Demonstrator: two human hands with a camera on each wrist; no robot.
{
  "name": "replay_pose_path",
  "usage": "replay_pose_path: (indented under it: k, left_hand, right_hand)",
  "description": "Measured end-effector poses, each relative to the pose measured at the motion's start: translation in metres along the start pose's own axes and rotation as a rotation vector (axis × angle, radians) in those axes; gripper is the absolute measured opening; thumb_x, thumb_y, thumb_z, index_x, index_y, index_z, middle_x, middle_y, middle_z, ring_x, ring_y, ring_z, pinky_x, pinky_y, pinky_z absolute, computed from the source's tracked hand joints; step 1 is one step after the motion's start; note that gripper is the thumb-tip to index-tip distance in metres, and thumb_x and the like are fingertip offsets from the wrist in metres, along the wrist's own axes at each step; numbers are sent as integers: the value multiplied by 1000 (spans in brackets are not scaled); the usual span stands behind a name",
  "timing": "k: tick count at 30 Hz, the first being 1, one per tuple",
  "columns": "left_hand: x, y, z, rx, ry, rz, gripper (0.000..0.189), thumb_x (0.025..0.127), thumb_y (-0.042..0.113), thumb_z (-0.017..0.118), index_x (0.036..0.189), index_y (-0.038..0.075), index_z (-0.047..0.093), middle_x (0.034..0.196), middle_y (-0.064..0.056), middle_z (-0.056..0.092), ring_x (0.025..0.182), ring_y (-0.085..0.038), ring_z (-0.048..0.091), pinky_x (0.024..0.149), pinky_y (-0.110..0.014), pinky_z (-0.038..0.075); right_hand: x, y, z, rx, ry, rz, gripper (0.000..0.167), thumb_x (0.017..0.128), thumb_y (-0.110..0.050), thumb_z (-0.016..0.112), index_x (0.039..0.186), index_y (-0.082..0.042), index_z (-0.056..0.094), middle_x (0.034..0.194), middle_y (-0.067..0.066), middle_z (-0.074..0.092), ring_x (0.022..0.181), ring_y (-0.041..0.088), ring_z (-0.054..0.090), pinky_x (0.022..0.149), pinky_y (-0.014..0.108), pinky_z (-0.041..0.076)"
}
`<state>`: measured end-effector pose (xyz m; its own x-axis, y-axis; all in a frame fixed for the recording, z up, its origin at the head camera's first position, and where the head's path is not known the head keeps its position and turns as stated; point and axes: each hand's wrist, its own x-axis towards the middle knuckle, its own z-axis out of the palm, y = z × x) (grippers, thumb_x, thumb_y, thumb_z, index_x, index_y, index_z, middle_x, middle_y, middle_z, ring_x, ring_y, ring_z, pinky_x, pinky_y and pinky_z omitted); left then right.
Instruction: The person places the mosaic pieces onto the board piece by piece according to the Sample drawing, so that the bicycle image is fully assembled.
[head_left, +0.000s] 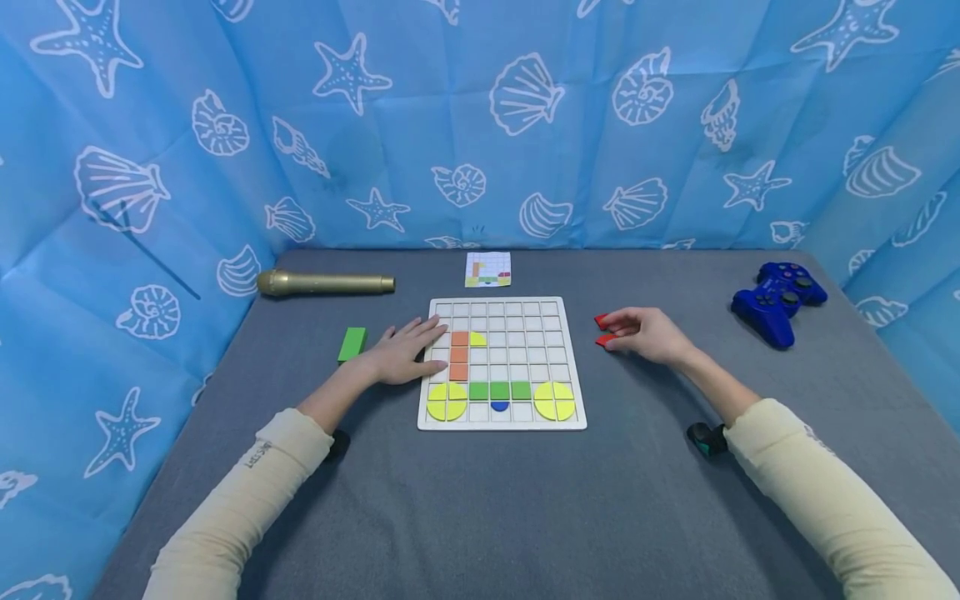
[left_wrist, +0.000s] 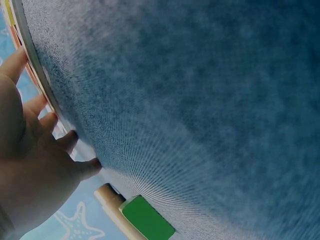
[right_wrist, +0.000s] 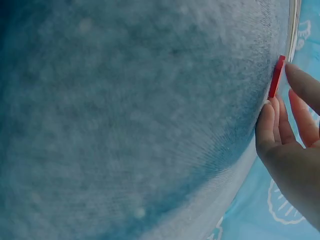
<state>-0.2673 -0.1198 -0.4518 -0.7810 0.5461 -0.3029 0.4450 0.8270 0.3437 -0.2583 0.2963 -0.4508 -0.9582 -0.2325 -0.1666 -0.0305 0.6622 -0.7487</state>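
My left hand (head_left: pixel 405 354) lies with spread fingers across the left edge of a white grid board (head_left: pixel 517 362). On the board are an orange column (head_left: pixel 459 356), a yellow quarter piece (head_left: pixel 477 339), three green squares (head_left: pixel 499 390), a blue half-round piece (head_left: pixel 499 406) and two yellow circles (head_left: pixel 447 402) made of quarters. Right of the board, my right hand (head_left: pixel 647 335) has its bent fingers at one small red piece (head_left: pixel 600 321) and its thumb at another red piece (right_wrist: pixel 276 77). I cannot tell whether it pinches them.
A small pattern card (head_left: pixel 488 270) lies behind the board. A gold microphone (head_left: pixel 326 283) is at the back left, and a green block (head_left: pixel 352 344) lies beside my left wrist. At the right stands a blue game controller (head_left: pixel 778 302). A blue curtain (head_left: pixel 420 125) borders the grey table (head_left: pixel 495 508).
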Motion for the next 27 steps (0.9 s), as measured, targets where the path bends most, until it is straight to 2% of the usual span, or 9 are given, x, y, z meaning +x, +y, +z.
replay_pose_path:
  k: [3, 7, 12, 19, 23, 27]
  left_hand:
    - [-1, 0, 0, -2, -3, -2, 72, 98, 50, 46, 155, 17, 17, 159, -6, 8, 144, -31, 3, 109, -60, 3]
    - [-2, 1, -1, -2, -3, -4, 72, 97, 50, 46, 155, 17, 17, 159, -6, 8, 144, -31, 3, 109, -60, 3]
    - [-2, 1, -1, -3, -2, -8, 72, 97, 50, 46, 155, 17, 17, 159, -6, 8, 144, -31, 3, 109, -60, 3]
    - [-1, 1, -1, -8, -6, -8, 72, 98, 50, 46, 155, 17, 17, 159, -6, 8, 144, -31, 3, 109, -60, 2]
    - [-1, 1, -1, -9, -4, -4, 72, 98, 50, 46, 155, 16, 17, 159, -6, 8, 144, -32, 3, 109, -61, 2]
    - [-1, 1, -1, -6, -1, 1, 72, 98, 49, 46, 154, 15, 17, 159, -7, 8, 143, -32, 4, 109, -61, 2]
  right_hand:
    - [2, 2, 3, -49, 6, -28, 38, 86, -4, 71, 121, 3, 61, 110, 20, 60, 96, 28, 56, 80, 37, 47]
    - [3, 3, 5, -84, 14, -58, 35, 85, -2, 71, 118, 4, 62, 106, 19, 61, 92, 28, 56, 80, 41, 46]
    - [4, 3, 5, -104, 19, -99, 31, 84, -1, 71, 114, 5, 63, 99, 17, 62, 87, 28, 55, 76, 39, 45]
    - [4, 4, 2, -114, 7, -103, 32, 84, -3, 72, 114, 3, 64, 95, 14, 59, 84, 27, 52, 73, 36, 44]
    - [3, 4, 2, -97, 4, -108, 27, 85, -6, 72, 110, 2, 65, 95, 14, 61, 83, 26, 54, 73, 34, 46]
    - [4, 3, 3, -16, -7, -89, 21, 87, -6, 70, 105, 2, 65, 94, 14, 62, 80, 25, 59, 70, 30, 53]
